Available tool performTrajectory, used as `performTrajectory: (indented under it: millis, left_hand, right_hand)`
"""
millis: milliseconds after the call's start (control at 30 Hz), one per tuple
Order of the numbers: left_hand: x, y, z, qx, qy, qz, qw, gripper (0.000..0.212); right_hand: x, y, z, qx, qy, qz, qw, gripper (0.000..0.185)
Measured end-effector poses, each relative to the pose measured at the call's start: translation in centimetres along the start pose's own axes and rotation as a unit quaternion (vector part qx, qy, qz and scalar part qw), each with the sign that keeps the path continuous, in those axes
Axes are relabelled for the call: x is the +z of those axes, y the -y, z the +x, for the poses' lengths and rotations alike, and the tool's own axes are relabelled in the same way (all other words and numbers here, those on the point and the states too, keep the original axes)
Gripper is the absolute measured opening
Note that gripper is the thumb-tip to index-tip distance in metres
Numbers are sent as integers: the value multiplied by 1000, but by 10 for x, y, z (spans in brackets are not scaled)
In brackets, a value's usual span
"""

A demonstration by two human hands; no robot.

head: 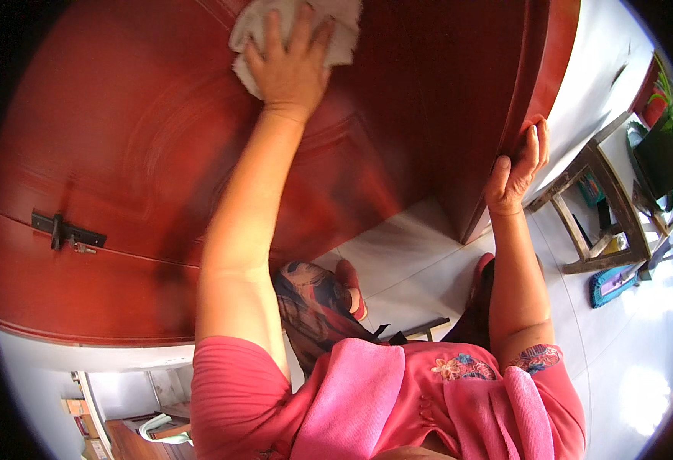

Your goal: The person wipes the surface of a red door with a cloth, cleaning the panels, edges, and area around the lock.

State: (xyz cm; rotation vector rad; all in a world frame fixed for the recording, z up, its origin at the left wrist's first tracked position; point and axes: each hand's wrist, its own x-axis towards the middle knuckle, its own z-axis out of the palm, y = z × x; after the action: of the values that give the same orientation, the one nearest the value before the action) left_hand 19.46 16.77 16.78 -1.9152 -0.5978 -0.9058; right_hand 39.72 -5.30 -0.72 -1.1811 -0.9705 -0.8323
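My left hand (291, 72) lies with spread fingers on a white cloth (345, 34), pressing it flat against a red panelled door (101, 132). The arm reaches up across the door's moulded pattern. Off to the right, my right hand (519, 167) grips the edge of the red door frame (543, 75), thumb on the near side and some fingers wrapped out of sight. A black door handle with a lock plate (69, 230) sits at the door's left, with keys (82, 248) hanging by it.
Right of the frame stand a worn wooden stool (586, 253), a potted plant (671, 123) and a blue-fringed flat mop (611, 286) on the tiled floor (405, 253). Behind my left arm, boxes (86, 425) sit by a brown wooden surface (129, 440). A pink towel (354, 402) hangs around my neck.
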Motion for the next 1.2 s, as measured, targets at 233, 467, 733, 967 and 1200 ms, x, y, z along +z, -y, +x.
performTrajectory:
  millis: [233,467,733,967,1200]
  left_hand:
    - [57,-75,-128,280,183,-105,936,40]
    - [56,-38,-202,281,229,-66,930,43]
    - [-35,-4,-183,-119,159,-252,947,40]
    - [-98,-35,-216,-593,120,-792,82,37]
    - [-159,-62,-240,-630,105,-766,74,48]
  right_hand:
    - [-1,6,3,1,9,-7,1000,58]
    - [-9,30,8,45,41,-8,998,59]
    - [-20,89,-25,22,146,-18,989,48]
    - [1,157,-105,405,298,334,797,51]
    - [26,212,-109,402,382,418,719,63]
